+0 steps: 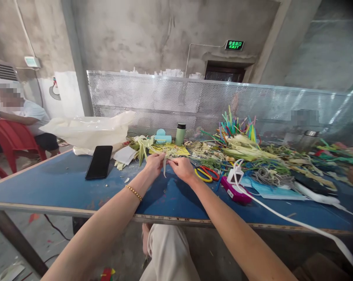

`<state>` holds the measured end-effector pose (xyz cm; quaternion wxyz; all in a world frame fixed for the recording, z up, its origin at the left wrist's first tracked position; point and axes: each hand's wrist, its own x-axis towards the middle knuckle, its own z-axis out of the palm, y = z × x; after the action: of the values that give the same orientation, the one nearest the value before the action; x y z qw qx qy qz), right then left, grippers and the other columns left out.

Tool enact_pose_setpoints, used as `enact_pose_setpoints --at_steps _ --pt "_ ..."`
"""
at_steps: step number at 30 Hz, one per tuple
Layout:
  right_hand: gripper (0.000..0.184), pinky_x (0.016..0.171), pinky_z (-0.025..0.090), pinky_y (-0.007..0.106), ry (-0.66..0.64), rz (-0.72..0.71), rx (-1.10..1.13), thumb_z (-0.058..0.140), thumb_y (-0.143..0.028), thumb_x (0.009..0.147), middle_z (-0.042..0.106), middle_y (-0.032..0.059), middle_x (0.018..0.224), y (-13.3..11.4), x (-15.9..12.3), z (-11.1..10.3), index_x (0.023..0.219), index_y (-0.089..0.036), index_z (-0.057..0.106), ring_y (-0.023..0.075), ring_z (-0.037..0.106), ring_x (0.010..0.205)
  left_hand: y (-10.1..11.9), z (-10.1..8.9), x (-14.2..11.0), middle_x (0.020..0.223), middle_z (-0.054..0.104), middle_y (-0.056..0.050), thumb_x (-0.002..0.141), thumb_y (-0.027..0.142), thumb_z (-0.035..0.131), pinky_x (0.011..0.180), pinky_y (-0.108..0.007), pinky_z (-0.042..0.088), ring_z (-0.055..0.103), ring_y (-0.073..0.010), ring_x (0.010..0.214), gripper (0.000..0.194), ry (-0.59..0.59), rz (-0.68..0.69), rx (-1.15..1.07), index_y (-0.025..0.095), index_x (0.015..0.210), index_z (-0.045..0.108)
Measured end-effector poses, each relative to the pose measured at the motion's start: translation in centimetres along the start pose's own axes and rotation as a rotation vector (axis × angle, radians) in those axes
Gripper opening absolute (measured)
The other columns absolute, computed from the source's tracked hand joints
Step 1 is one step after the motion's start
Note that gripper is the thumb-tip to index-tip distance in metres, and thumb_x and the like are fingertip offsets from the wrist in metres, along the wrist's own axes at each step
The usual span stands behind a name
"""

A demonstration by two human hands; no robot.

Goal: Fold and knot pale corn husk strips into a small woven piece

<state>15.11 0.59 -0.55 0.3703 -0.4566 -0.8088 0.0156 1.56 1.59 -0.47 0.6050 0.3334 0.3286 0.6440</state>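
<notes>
From here the green lit sign [234, 45] on the wall reads EXIT, with Chinese characters above that word. Small print runs along the bench's [77, 195] near edge, too tiny to make out, and I can't read any brand on the phone [98, 162], the green bottle [180, 134] or the purple power strip [236, 191]. The left hand [155, 163] and the right hand [181, 168] nearly meet above the blue top, fingertips pinching a pale strip [164, 166] between them, one end hanging down. It is set back from the near edge, and bare blue surface lies below it and off to the left, around the phone. The far side is tighter: husks [246, 148] and colored strands crowd up toward the perforated metal screen [153, 97]. Just right of the right hand lie yellow-handled [204, 175] and red-handled scissors [211, 171], then the power strip, its white cable [282, 214] trailing over the near edge.
</notes>
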Motion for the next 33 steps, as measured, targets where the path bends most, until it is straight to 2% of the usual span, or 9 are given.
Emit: enact_pose_setpoints --at_steps 5,11,16,19,24,33 --pt "0.042 0.055 0.029 0.026 -0.033 0.102 0.136 0.06 -0.037 0.085 0.056 0.0013 0.048 0.5 0.4 1.3 0.048 -0.017 0.06 0.0127 0.048 0.052 -0.5 0.4 -0.2 0.054 0.059 0.0 0.074 0.01 0.072 0.063 -0.025 0.051 0.059 -0.0112 0.054 0.021 -0.02 0.036 -0.038 0.013 0.062 0.054" --pt "0.031 0.051 0.031 0.023 0.058 0.239 0.373 0.059 -0.036 0.079 0.052 -0.0017 0.049 1.2 0.5 2.3 0.055 -0.017 0.061 0.0114 0.045 0.05 -0.3 0.5 -0.5 0.049 0.052 0.004 0.073 0.011 0.073 0.055 -0.02 0.045 0.049 -0.0062 0.046 0.026 -0.063 0.036 -0.044 0.014 0.057 0.053" --pt "0.027 0.05 0.032 0.023 0.073 0.239 0.41 0.056 -0.032 0.075 0.052 -0.0019 0.049 0.8 0.2 1.9 0.053 -0.017 0.058 0.0111 0.044 0.05 -0.4 0.5 -0.7 0.061 0.066 -0.004 0.064 0.011 0.08 0.059 -0.024 0.05 0.06 -0.012 0.056 0.016 -0.123 -0.004 -0.022 0.009 0.064 0.065" --pt "0.031 0.05 0.032 0.023 0.07 0.227 0.416 0.056 -0.035 0.077 0.051 -0.0016 0.048 0.6 0.1 1.6 0.051 -0.018 0.054 0.0109 0.044 0.05 -0.6 0.4 -0.5 0.064 0.07 -0.006 0.058 0.007 0.083 0.066 -0.026 0.053 0.064 -0.0135 0.063 0.016 -0.117 0.03 -0.03 0.008 0.065 0.069" --pt "0.033 0.05 0.032 0.023 0.084 0.235 0.425 0.057 -0.04 0.078 0.052 -0.0013 0.048 0.7 0.2 1.5 0.053 -0.017 0.059 0.0111 0.045 0.049 -0.6 -0.1 -0.1 0.07 0.073 -0.008 0.054 0.013 0.088 0.078 -0.03 0.055 0.067 -0.0152 0.068 0.023 -0.089 0.104 -0.001 0.007 0.069 0.071" --pt "0.022 0.05 0.034 0.023 0.086 0.267 0.446 0.058 -0.029 0.074 0.054 -0.0015 0.047 0.6 0.1 1.5 0.058 -0.017 0.066 0.0112 0.048 0.047 0.1 0.1 -0.5 0.062 0.07 -0.006 0.064 0.01 0.082 0.073 -0.03 0.057 0.066 -0.014 0.059 0.013 -0.031 0.099 0.043 0.008 0.067 0.069"
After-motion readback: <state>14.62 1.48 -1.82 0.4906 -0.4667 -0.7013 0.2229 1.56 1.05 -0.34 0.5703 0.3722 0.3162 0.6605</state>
